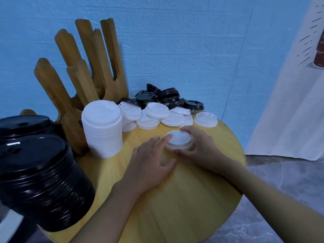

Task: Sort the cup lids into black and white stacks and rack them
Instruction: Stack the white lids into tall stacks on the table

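A small stack of white lids (pixel 179 139) lies on the round wooden table (pixel 184 199). My right hand (pixel 201 146) curls round its right side, thumb at the front edge. My left hand (pixel 152 162) lies flat on the table with straight fingers touching the stack's left rim. A tall white lid stack (pixel 102 128) stands to the left. Two tall black lid stacks (pixel 40 181) stand at the near left. Loose white lids (pixel 157 114) and loose black lids (pixel 166 98) lie heaped at the table's far edge. The wooden rack (pixel 78 79) stands behind the white stack.
A blue brick-pattern wall (pixel 192 41) backs the table. A white curtain (pixel 298 93) hangs at the right. Grey marbled floor (pixel 280 199) shows beyond the table's right edge. One single white lid (pixel 205 119) lies apart at the far right of the heap.
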`<state>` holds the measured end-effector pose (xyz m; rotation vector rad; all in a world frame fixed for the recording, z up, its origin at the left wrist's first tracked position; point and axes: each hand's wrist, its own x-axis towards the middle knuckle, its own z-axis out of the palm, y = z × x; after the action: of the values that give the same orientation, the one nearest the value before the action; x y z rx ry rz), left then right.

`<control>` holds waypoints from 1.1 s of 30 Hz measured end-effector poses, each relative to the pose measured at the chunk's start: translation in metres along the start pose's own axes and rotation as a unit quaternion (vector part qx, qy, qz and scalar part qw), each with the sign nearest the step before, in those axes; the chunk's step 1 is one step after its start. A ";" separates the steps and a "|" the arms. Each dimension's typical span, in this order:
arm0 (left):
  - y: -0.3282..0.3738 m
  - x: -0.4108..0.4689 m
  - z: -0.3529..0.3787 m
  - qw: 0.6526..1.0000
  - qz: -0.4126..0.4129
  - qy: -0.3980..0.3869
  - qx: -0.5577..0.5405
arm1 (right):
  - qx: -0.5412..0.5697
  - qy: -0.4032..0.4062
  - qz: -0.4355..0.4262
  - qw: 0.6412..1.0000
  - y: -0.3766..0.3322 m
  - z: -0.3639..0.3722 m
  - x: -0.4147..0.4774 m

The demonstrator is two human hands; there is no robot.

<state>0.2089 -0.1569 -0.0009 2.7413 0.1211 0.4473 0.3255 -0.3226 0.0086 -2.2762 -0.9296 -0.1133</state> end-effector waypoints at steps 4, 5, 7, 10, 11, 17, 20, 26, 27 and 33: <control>0.001 -0.001 0.001 0.999 -0.010 0.001 0.033 | 0.061 0.025 0.022 0.998 0.005 -0.007 0.014; 0.002 -0.001 0.002 0.999 -0.011 0.002 0.036 | 0.057 0.055 0.034 0.996 0.008 -0.011 0.023; 0.002 0.000 0.004 0.999 -0.015 0.001 0.042 | 0.030 0.111 0.066 0.991 0.018 -0.022 0.047; 0.003 -0.001 0.005 0.999 -0.027 -0.001 0.045 | -0.008 0.159 0.135 0.978 0.036 -0.036 0.091; 0.003 -0.001 0.005 0.998 -0.032 0.000 0.047 | -0.018 0.157 0.153 0.976 0.042 -0.039 0.105; 0.004 0.000 0.004 0.998 -0.041 0.009 0.050 | -0.037 0.068 0.209 0.975 0.061 -0.038 0.150; 0.004 0.001 0.002 0.998 -0.042 0.010 0.051 | -0.004 0.067 0.203 0.977 0.063 -0.035 0.155; 0.002 0.003 0.003 0.998 -0.041 0.001 0.045 | 0.014 0.077 0.183 0.980 0.065 -0.040 0.143; 0.001 0.002 0.003 0.998 -0.041 0.000 0.043 | 0.016 0.084 0.181 0.980 0.066 -0.043 0.138; 0.002 0.003 0.001 0.999 -0.039 0.002 0.025 | 0.093 0.083 0.137 0.983 0.050 -0.063 0.093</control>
<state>0.2119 -0.1588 -0.0004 2.7723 0.2436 0.4336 0.4376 -0.3326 0.0592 -2.1578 -0.5131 -0.0909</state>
